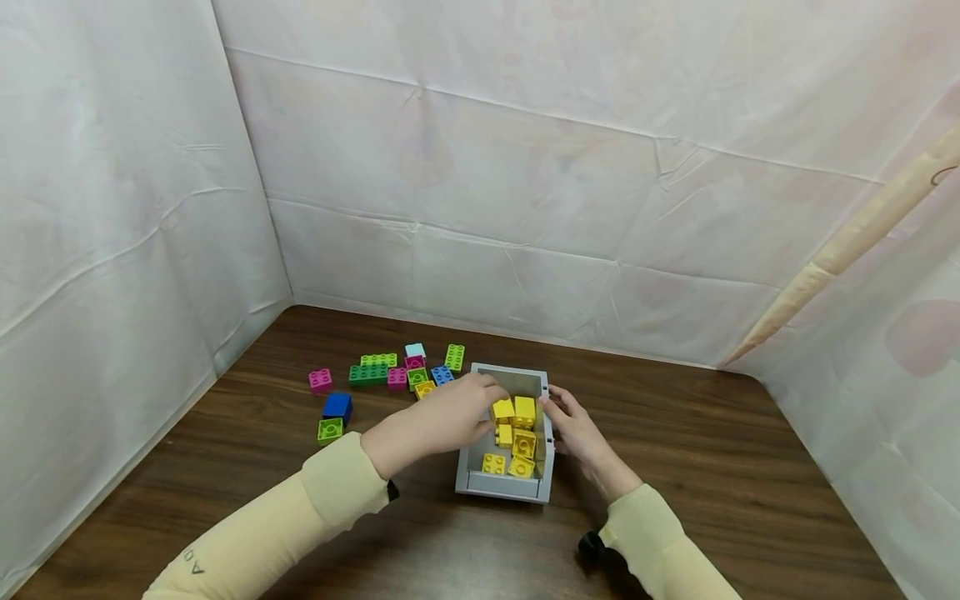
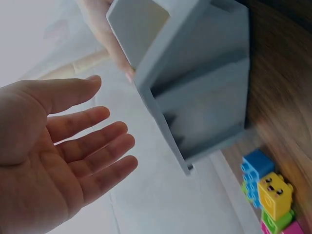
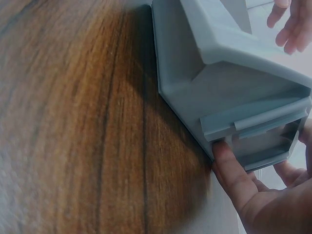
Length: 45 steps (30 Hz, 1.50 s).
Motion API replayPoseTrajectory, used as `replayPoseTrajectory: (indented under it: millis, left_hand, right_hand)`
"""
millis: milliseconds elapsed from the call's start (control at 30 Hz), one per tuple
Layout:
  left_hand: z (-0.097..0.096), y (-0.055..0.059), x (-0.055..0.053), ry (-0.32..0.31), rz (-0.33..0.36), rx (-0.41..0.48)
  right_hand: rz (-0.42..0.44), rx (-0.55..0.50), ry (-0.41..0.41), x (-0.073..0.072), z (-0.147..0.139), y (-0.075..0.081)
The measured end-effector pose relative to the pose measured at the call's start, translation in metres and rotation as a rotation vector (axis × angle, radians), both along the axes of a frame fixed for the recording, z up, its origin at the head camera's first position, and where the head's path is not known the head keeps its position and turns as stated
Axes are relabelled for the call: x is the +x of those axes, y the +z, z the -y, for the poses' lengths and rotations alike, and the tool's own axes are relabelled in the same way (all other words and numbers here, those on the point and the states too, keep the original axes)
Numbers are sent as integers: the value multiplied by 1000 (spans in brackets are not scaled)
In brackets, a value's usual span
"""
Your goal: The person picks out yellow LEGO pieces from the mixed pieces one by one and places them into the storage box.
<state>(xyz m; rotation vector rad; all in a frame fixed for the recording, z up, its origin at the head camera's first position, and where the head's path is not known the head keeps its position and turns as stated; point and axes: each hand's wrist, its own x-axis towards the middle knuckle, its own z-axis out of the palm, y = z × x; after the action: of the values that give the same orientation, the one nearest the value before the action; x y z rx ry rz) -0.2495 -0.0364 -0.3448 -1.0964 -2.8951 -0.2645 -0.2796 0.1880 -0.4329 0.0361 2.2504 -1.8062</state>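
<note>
A light grey bin (image 1: pixel 501 485) with several yellow building bricks (image 1: pixel 525 411) inside stands on the table. My left hand (image 1: pixel 448 417) reaches over the bin's left wall, its fingertips above the yellow bricks in the head view. In the left wrist view that palm (image 2: pixel 53 165) faces up with fingers spread, and nothing is in it. At the bin's right side, my right hand (image 1: pixel 588 440) holds the wall. The right wrist view shows one finger (image 3: pixel 231 168) at a slot in the grey side and other fingers bent round the far edge.
Left of the bin lie loose bricks: a dark green brick (image 1: pixel 367 374), a lime brick (image 1: pixel 454 357), a blue brick (image 1: pixel 337 407), a pink brick (image 1: pixel 320 382) and several others. A yellow brick with a printed face (image 2: pixel 275 195) is among them. White cloth (image 1: pixel 450 167) hangs round the dark wooden table (image 1: pixel 705 450).
</note>
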Motion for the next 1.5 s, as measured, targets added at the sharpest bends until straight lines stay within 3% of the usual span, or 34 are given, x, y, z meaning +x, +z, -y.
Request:
replayPoseTrajectory:
  millis: [133,333,600,767,1200,1500]
  left_hand:
    - [11,1,-3,42,-4,12]
    - [27,-8,-11,119,-33,9]
    - [42,-21,-21,205,15,59]
    - [47,-27,-27,237,0,42]
    - [67,-53,-56,249,6,1]
    - [70,-63,-67,241,67,-33]
  right_hand:
    - [1,0,-2,0,0,0]
    - [5,-7,-10,-1,1,0]
    - [-1,1,-3,0,0,-1]
    - [4,7,-5,-1,0,-1]
    - [6,14,-2,-1,0,-1]
    - [-6,37,4,-2,0,-2]
